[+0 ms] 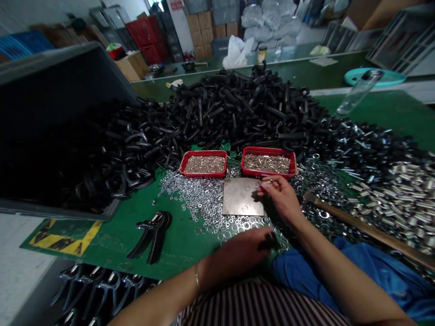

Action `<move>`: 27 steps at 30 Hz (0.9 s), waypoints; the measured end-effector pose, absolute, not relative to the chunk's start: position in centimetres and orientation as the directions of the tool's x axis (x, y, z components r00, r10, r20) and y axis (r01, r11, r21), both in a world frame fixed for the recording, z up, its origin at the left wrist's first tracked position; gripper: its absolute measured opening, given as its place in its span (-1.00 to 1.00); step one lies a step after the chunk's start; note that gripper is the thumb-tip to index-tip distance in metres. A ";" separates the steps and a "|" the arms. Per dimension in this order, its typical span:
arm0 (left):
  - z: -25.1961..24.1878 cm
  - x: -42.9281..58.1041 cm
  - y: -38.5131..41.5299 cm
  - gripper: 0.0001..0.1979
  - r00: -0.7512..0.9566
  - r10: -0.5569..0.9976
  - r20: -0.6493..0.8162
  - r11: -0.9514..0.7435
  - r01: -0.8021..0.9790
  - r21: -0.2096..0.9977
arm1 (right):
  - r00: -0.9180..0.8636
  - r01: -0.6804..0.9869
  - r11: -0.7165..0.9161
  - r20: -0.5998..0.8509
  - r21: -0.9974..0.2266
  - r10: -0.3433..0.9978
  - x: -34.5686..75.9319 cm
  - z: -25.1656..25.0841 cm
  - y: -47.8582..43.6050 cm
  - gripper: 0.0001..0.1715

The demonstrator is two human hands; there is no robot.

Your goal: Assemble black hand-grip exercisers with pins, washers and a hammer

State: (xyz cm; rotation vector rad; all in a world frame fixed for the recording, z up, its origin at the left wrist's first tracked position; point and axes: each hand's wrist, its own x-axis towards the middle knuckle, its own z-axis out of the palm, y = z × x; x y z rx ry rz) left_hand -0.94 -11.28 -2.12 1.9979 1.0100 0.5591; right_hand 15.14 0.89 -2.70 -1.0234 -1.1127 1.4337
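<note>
My right hand [281, 194] is over the right edge of a flat steel plate [238, 199]. Its thumb and fingers are pinched around a small shiny metal part [268, 182], too small to make out fully. Two thin metal rings lie on the plate. My left hand [243, 246] is just below the plate, near scattered metal rings [227, 231]; it is dark and smeared, so its fingers cannot be read. Beyond the plate stand two red trays, the left [204, 164] and the right [268, 163], both holding small metal pins.
A black spring hand grip [152, 235] lies on the green table at left. Black handles [238, 108] are heaped behind the trays and spill from a grey crate [112, 210]. A hammer [356, 222] and metal sleeves [404, 194] lie at right, near blue cloth [340, 271].
</note>
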 end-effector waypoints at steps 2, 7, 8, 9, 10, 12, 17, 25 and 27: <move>-1.5 -2.4 -10.0 -0.61 0.371 0.926 -0.067 -0.033 0.256 0.966 | -0.136 -0.182 -0.078 -0.053 -0.980 0.989 15.8 -2.6 0.9 -0.66; -1.8 -4.8 -6.5 -0.67 0.156 0.971 -0.181 0.206 -0.159 0.965 | -0.235 -0.193 -0.220 -0.172 -0.956 0.957 15.1 -3.1 -0.2 -0.61; -2.0 -4.8 -6.0 -0.68 0.118 0.975 -0.186 0.205 -0.173 0.963 | -0.245 -0.200 -0.234 -0.182 -0.952 0.952 14.8 -3.1 -0.5 -0.61; -2.2 -4.6 -5.7 -0.68 0.086 0.978 -0.190 0.202 -0.177 0.963 | -0.249 -0.207 -0.239 -0.186 -0.949 0.951 14.4 -3.1 -0.8 -0.61; -2.4 -4.4 -5.4 -0.67 0.062 0.979 -0.194 0.202 -0.176 0.964 | -0.249 -0.216 -0.238 -0.183 -0.947 0.951 14.0 -3.0 -1.0 -0.62; -2.7 -3.6 -5.1 -0.65 0.033 0.979 -0.199 0.202 -0.187 0.961 | -0.231 -0.237 -0.218 -0.163 -0.947 0.959 13.3 -2.7 -1.5 -0.63; -3.0 -2.1 -5.4 -0.61 0.029 0.982 -0.185 0.184 -0.348 0.919 | -0.179 -0.190 -0.140 -0.105 -0.972 0.978 12.3 -2.2 -2.4 -0.69; -0.7 -3.0 -7.8 -0.47 0.575 0.755 -0.314 0.516 -0.227 0.826 | -0.523 -0.005 -0.156 -0.130 -0.988 0.843 14.5 -2.1 -1.5 -0.73; -0.9 -3.3 -8.4 -0.59 0.515 0.783 -0.348 0.502 -0.193 0.843 | -0.558 0.072 -0.061 -0.091 -0.996 0.825 14.9 -2.4 -0.2 -0.72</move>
